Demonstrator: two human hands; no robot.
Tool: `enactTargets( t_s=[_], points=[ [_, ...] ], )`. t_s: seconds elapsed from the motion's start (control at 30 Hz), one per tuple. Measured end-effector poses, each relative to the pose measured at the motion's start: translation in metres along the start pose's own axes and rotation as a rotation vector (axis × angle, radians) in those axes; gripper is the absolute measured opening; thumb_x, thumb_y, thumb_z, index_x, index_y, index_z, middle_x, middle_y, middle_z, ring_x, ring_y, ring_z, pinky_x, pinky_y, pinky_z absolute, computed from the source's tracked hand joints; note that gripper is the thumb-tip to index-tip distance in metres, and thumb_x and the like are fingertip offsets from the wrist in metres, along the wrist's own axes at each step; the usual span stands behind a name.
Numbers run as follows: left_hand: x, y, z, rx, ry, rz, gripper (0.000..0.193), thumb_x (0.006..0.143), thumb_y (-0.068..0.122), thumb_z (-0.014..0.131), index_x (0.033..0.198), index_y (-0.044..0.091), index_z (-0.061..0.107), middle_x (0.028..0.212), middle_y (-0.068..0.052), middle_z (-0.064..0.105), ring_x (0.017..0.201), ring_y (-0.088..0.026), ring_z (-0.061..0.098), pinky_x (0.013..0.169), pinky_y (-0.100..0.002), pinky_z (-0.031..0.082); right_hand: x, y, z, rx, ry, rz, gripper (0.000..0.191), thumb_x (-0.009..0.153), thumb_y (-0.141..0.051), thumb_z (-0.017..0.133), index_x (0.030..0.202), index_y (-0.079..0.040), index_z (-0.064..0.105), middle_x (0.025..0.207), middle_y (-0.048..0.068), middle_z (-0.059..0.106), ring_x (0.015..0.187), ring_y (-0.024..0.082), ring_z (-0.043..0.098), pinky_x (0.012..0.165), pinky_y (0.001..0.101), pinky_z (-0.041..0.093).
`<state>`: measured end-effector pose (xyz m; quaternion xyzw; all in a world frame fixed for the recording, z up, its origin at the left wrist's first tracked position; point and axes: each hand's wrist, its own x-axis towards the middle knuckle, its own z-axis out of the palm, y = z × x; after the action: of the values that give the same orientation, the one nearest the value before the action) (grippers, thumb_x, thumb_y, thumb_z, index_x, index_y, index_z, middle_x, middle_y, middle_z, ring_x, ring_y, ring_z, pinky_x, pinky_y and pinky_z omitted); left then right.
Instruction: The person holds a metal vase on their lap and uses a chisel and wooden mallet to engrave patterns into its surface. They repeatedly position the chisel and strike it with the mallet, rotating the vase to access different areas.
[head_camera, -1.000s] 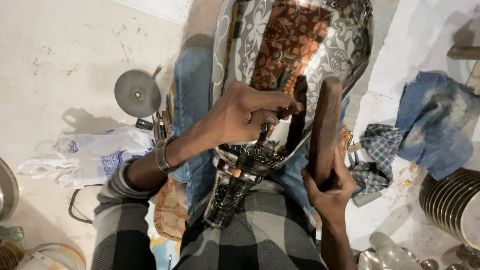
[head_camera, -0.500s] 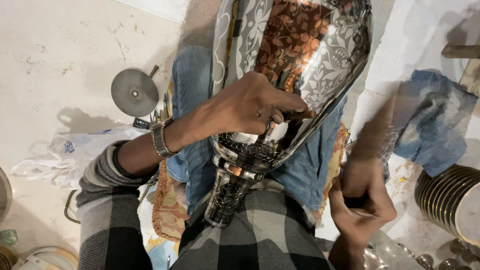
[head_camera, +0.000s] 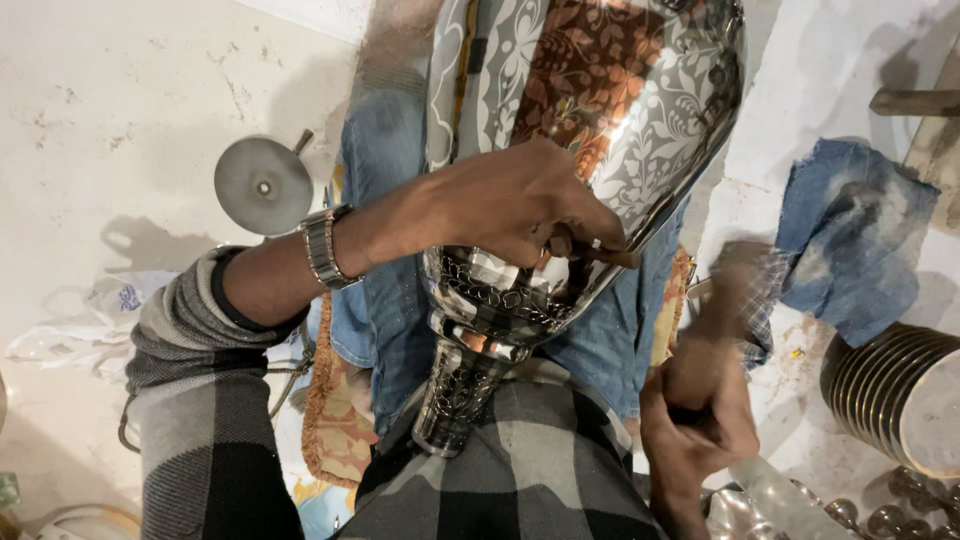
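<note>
A large shiny metal vase (head_camera: 620, 90) with an etched floral pattern lies across my lap, its narrow foot (head_camera: 455, 400) pointing at my checked shirt. My left hand (head_camera: 510, 205), with a metal watch (head_camera: 322, 247) on the wrist, rests on the vase's lower body. It pinches a small dark chisel (head_camera: 600, 252) with the tip set against the metal. My right hand (head_camera: 700, 410) is lower right of the vase and grips a wooden mallet (head_camera: 735, 285), which is blurred by motion and stands apart from the chisel.
A round metal disc (head_camera: 263, 185) lies on the pale floor to the left. A blue cloth (head_camera: 850, 240) and a stack of metal plates (head_camera: 900, 395) are on the right. A wooden handle (head_camera: 915, 102) shows at the top right, a plastic bag (head_camera: 90, 320) at the left.
A second ago the mallet stood against the vase beside my left hand. My right hand has drawn it away to the right and down. The left hand stays on the vase.
</note>
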<state>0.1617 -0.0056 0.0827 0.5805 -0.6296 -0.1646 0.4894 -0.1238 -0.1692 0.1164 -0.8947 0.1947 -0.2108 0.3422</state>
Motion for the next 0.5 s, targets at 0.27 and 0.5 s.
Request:
enactTargets(
  t_s=[0.27, 0.5],
  points=[
    [0.008, -0.010, -0.004, 0.097, -0.024, 0.200, 0.030, 0.093, 0.016, 0.063, 0.119, 0.014, 0.078, 0.041, -0.006, 0.044, 0.035, -0.012, 0.036, 0.037, -0.023, 0.031, -0.029, 0.031, 0.005, 0.101, 0.089, 0.091, 0.044, 0.084, 0.007, 0.078, 0.125, 0.006, 0.060, 0.106, 0.016, 0.070, 0.100, 0.014, 0.068, 0.089, 0.0235, 0.055],
    [0.011, -0.024, 0.005, -0.120, -0.145, 0.204, 0.027, 0.097, 0.008, 0.060, 0.119, 0.011, 0.076, 0.053, 0.007, 0.043, 0.041, -0.005, 0.040, 0.036, -0.023, 0.033, -0.049, 0.071, 0.020, 0.116, 0.148, -0.063, 0.041, 0.086, 0.008, 0.076, 0.118, 0.003, 0.050, 0.098, 0.015, 0.069, 0.083, 0.012, 0.069, 0.072, 0.0213, 0.059]
  ],
)
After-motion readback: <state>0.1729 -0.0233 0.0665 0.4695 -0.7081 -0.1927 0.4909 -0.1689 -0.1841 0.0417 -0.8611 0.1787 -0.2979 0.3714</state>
